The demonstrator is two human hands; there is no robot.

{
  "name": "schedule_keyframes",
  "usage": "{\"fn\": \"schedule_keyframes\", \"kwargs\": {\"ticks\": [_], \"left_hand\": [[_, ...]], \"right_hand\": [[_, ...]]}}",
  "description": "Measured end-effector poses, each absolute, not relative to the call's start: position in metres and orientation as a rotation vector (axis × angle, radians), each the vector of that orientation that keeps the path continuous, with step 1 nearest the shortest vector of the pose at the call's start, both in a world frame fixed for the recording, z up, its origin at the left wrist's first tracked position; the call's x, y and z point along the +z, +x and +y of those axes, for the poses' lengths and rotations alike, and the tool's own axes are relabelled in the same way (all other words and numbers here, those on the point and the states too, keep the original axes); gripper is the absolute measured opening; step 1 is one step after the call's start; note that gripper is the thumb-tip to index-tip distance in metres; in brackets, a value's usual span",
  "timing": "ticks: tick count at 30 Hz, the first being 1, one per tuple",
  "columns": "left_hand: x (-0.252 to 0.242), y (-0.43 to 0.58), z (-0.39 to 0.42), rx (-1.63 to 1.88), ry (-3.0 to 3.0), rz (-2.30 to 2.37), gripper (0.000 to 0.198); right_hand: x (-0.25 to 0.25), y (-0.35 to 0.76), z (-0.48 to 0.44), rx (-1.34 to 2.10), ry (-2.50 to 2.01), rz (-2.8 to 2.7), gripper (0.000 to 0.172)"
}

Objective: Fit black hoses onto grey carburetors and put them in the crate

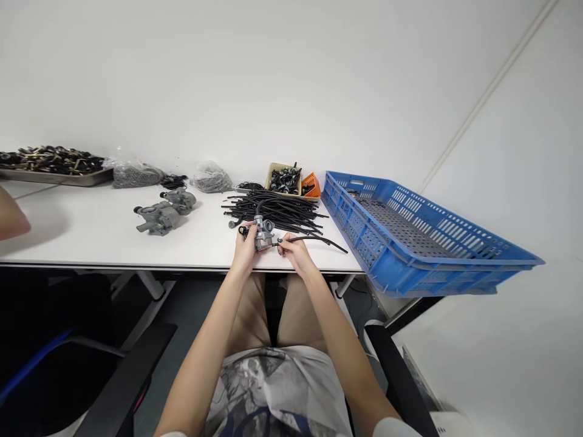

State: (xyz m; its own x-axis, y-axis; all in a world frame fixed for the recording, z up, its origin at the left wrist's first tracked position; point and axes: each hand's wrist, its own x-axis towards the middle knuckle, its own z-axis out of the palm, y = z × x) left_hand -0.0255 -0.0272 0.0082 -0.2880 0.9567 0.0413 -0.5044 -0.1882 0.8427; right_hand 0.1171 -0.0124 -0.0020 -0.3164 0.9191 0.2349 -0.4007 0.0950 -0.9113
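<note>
My left hand (246,246) is closed around a small grey metal carburetor (263,233), held upright just above the table's front edge. A short black piece sticks up from its top. In my right hand (291,247), thumb and fingers pinch a thin black rubber hose (319,239) near one end, close to the carburetor's lower right side; its free length points right. Whether the hose end is seated on the carburetor I cannot tell. Behind my hands lies a heap of similar black hoses (282,209). Two or so more carburetors (159,218) stand to the left on the table.
A large blue plastic crate (401,267) stands at the right. At the back are a cream bin (269,176) of black parts, an orange basket (312,182), plastic bags of small parts (136,174) and a metal tray (91,178). Another person's arm (11,215) reaches in at far left.
</note>
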Motion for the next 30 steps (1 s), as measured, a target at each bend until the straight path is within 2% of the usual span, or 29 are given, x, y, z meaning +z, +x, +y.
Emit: {"fn": "schedule_keyframes", "kwargs": {"ticks": [30], "left_hand": [[0.0123,-0.0242,-0.0310,1.680,0.734,0.903,0.036]], "right_hand": [[-0.0019,0.1169,-0.0130,1.475,-0.660,-1.220,0.029]]}}
